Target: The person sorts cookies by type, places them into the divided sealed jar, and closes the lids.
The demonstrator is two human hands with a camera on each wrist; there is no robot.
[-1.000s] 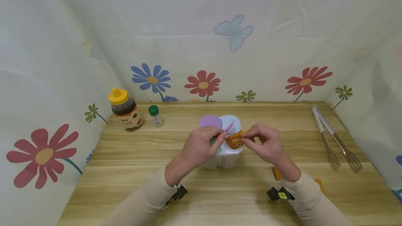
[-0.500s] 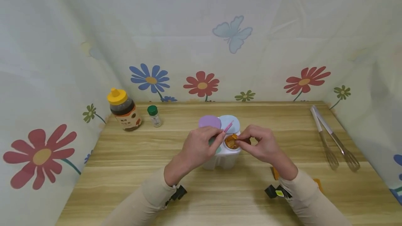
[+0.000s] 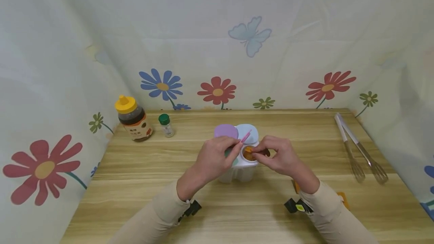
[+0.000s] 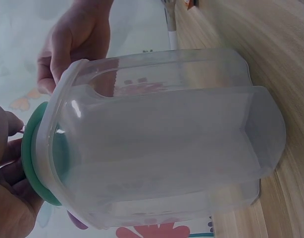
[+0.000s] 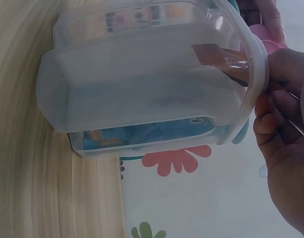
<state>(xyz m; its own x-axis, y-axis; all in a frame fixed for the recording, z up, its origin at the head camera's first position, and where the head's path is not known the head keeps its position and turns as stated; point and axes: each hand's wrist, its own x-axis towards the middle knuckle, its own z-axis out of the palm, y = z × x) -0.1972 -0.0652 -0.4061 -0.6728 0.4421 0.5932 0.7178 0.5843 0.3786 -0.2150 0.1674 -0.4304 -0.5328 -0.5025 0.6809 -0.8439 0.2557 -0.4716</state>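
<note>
A honey bottle [image 3: 133, 119] with a yellow cap stood at the left rear of the wooden table [image 3: 217, 206], left of centre in the head view, with a small green-capped jar [image 3: 167, 125] just beside it to the right. Two metal whisks [image 3: 359, 150] lay side by side at the right edge of the frame. A flower-printed cloth backdrop [image 3: 217, 48], bearing a pale blue butterfly [image 3: 249, 39], filled the upper frame.

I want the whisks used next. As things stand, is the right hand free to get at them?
Probably not at once: the right hand pinches an orange packet at the clear container. Otherwise the way looks free: bare tabletop lies between it and the whisks.
</note>
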